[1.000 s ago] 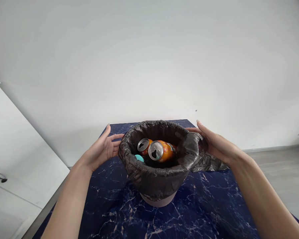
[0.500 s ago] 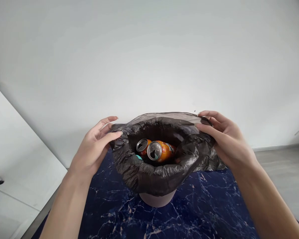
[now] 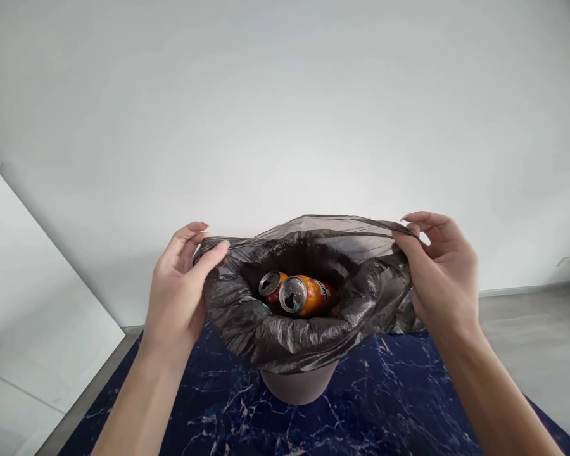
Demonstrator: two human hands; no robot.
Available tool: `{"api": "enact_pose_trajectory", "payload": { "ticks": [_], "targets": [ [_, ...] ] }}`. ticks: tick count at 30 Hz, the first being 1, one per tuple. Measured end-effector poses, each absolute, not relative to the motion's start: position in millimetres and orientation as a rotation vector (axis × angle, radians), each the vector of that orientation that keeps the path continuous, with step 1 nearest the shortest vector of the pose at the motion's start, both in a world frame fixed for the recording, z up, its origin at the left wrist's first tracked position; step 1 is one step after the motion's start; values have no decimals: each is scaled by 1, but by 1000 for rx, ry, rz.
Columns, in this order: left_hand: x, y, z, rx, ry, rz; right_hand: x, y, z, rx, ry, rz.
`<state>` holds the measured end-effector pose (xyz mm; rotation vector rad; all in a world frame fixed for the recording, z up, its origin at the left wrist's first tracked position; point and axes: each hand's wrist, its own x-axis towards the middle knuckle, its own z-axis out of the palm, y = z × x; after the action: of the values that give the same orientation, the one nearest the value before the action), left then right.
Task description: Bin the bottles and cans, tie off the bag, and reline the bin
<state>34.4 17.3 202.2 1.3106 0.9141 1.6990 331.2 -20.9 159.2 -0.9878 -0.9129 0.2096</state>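
A black trash bag lines a light bin, its edge folded over the rim. My left hand pinches the bag's edge on the left, thumb on top. On the right, my right hand grips the same edge between thumb and fingers. Between the hands the thin plastic of the far edge is stretched and raised. Inside lie two orange drink cans, the nearer can with its opened top facing me and the other can behind it to the left.
The bin stands on a dark blue marbled table. Beyond it rises a pale wall. A white cabinet with a dark handle is at the left, and grey floor shows at the right.
Both hands have moved apart, pulling the far edge of the bag wider and tauter. Less of a turquoise item inside shows now, while more of the bin's base does.
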Motion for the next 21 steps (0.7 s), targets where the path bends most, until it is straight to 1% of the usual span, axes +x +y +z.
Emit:
{"api": "enact_pose_trajectory", "payload": {
  "ticks": [4, 7, 12, 16, 18, 21],
  "targets": [
    [46, 4, 203, 1301, 886, 1743, 329, -21, 161, -885, -850, 153],
    [46, -1, 206, 1284, 848, 1825, 328, -24, 165, -843, -802, 175],
    [35, 7, 210, 1160, 784, 1910, 332, -28, 170, -830, -764, 169],
    [23, 17, 211, 1127, 767, 1909, 344, -29, 174, -822, -698, 230],
    [16, 21, 211, 1141, 773, 1882, 353, -29, 174, -792, -685, 316],
    [4, 26, 211, 1179, 767, 1783, 367, -28, 171, -713, -703, 580]
  ]
}}
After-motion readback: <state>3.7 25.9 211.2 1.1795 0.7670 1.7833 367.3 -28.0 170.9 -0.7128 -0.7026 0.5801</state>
